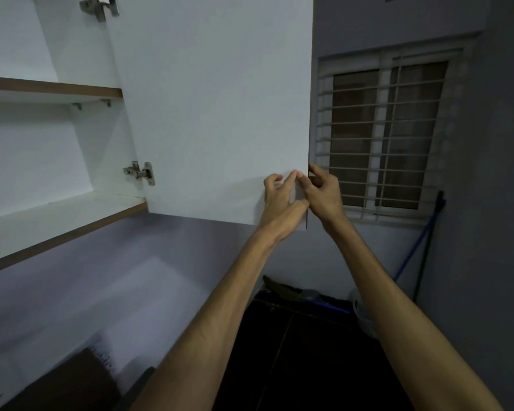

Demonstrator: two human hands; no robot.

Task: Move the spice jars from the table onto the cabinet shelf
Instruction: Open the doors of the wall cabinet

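Observation:
The white cabinet door (214,108) stands swung wide open in the middle of the view. My left hand (281,200) lies against the door's inner face near its lower free corner, fingers spread. My right hand (324,194) grips the door's free edge from the outer side at the same corner. To the left, the cabinet's lower shelf (57,215) and upper shelf (51,89) are white with brown edges and bare where visible. No spice jars and no table are in view.
A barred window (383,137) sits in the wall to the right of the door. A blue-handled tool (419,241) leans in the right corner. Dark floor and a pale bucket (364,315) lie below. A brown board (72,381) shows at bottom left.

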